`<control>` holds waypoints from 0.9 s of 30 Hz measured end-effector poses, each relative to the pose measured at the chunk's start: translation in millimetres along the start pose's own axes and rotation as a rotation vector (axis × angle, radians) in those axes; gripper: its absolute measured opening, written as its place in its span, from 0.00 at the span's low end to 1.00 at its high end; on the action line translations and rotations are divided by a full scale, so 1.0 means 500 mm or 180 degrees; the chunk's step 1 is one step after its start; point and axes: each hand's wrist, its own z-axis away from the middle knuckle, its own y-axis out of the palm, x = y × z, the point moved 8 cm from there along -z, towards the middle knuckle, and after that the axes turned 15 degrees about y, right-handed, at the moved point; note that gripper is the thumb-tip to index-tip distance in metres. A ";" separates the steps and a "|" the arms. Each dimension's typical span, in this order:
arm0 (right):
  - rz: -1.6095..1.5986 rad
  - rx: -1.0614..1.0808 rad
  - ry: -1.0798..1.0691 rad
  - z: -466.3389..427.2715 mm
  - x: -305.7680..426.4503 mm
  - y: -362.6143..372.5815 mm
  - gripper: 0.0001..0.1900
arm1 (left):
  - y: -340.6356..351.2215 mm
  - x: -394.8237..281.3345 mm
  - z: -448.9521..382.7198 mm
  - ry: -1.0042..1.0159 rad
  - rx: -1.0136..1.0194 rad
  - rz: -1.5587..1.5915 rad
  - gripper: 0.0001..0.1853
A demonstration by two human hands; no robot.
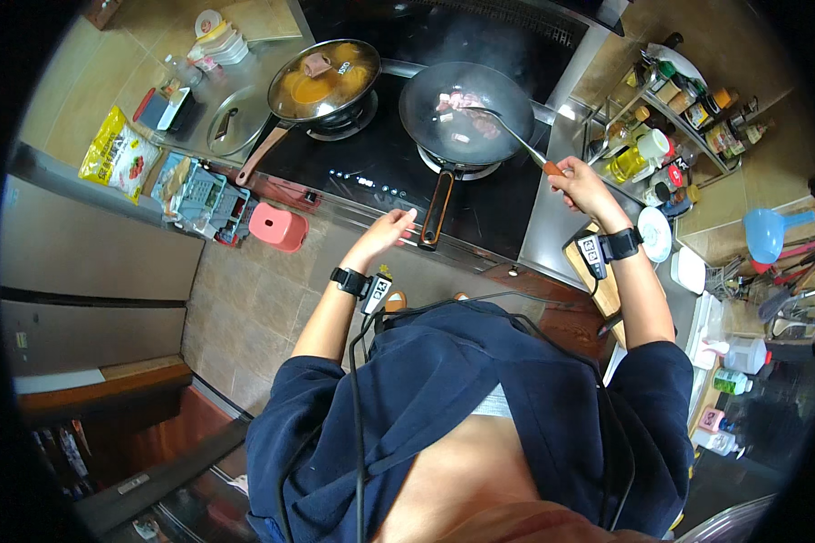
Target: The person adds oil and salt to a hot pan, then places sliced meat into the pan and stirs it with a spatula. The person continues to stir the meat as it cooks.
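Observation:
My right hand [582, 186] grips the wooden-ended handle of a metal spatula [521, 139]. The spatula's far end reaches into a dark wok [421, 129] on the right burner. Pale pink pieces of meat [460, 102] lie in the wok, and faint steam rises above it. My left hand [389, 231] hovers to the left of the wok handle [437, 212], with nothing in it and its fingers loosely bent. It looks apart from the handle.
On the left burner stands a lidded pan [312, 88] with orange-brown contents, its handle [263, 155] jutting out. A glass lid [234, 125] lies further left. The spice rack [693, 122], oil bottle [626, 163] and wooden cutting board [587, 268] are at right. Below left stands a pink stool [280, 227].

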 end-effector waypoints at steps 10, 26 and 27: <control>0.1469 -0.1341 -0.1578 -0.109 0.034 0.040 0.17 | 0.057 0.041 0.163 -0.0398 -0.0120 0.1617 0.24; 0.1684 -0.1070 -0.1322 -0.028 0.059 0.070 0.17 | -0.266 0.399 0.520 -0.0848 -0.2350 0.2303 0.17; 0.1822 -0.0934 -0.1131 -0.021 0.045 0.071 0.17 | -0.260 0.421 0.532 -0.0903 -0.2236 0.2273 0.17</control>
